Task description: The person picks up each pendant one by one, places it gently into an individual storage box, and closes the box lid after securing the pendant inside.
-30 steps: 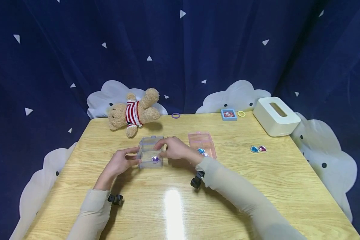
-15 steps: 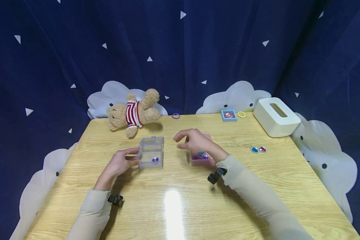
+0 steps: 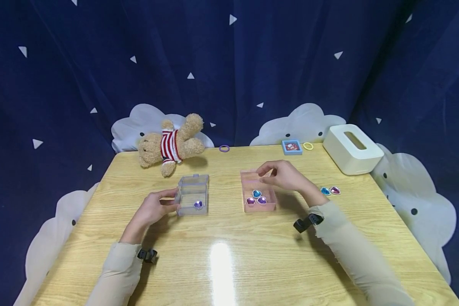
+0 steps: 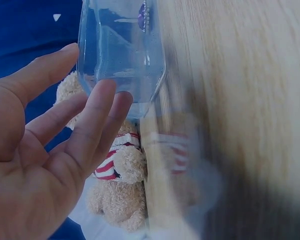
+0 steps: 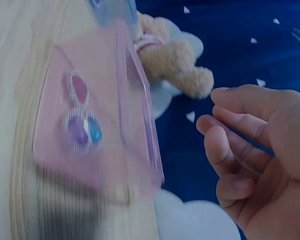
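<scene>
Right hand (image 3: 283, 175) shifted rightward, loosely bent, left hand (image 3: 154, 206) spread against clear box (image 3: 193, 211)

Bright, even light covers the wooden tabletop (image 3: 267, 259), while the navy curtain (image 3: 214, 46) behind the pink plastic box (image 3: 259, 208) is dim. On that box's near side, toward the left, a white glare streak (image 3: 222, 272) burns out the grain; to the box's right, a soft shadow lies below the right hand (image 3: 284, 175). In the right wrist view, the box and its bead-rimmed gems (image 5: 78, 130) smear into doubled, combed edges. The left wrist view is hazy, the teddy bear (image 4: 121, 170) mirrored faintly in the tabletop.
</scene>
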`<state>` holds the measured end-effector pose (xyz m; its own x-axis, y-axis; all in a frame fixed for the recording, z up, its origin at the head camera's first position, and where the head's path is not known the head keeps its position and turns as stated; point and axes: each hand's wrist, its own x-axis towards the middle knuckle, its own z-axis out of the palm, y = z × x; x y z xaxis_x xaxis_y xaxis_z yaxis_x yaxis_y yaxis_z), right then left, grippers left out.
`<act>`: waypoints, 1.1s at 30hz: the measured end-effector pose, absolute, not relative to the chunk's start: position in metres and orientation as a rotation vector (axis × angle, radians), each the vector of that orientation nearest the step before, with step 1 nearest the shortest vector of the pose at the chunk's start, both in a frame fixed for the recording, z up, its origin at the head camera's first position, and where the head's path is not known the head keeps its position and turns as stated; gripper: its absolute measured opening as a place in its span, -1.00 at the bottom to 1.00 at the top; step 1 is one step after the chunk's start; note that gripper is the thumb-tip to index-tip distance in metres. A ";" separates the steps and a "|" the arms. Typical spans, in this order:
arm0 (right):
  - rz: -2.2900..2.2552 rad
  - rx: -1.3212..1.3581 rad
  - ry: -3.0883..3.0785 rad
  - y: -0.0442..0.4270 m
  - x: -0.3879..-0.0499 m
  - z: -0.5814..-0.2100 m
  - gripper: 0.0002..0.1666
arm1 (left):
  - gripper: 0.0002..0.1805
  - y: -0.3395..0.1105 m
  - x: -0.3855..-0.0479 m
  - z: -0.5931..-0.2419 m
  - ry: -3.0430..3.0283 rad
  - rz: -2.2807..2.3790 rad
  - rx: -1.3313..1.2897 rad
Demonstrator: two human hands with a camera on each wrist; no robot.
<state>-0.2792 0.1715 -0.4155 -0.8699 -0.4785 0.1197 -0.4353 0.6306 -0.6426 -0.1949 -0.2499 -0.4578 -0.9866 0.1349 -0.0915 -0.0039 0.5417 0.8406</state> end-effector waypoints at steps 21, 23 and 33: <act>-0.958 -0.470 2.923 0.263 -0.280 -0.430 -0.75 | -0.36 -0.249 -0.194 -0.457 2.646 1.402 0.085; -0.930 -0.452 2.931 0.272 -0.280 -0.434 -0.73 | -0.36 -0.249 -0.194 -0.457 2.644 1.398 0.086; -0.876 -0.315 2.887 0.317 -0.284 -0.452 -0.69 | -0.37 -0.250 -0.194 -0.458 2.647 1.403 0.087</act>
<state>-0.2836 0.3169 -0.4522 -0.9727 -0.2281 -0.0426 -0.1659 0.8123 -0.5591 -0.1941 -0.2503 -0.4580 -0.9878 0.1189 -0.1005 -0.0164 0.5624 0.8267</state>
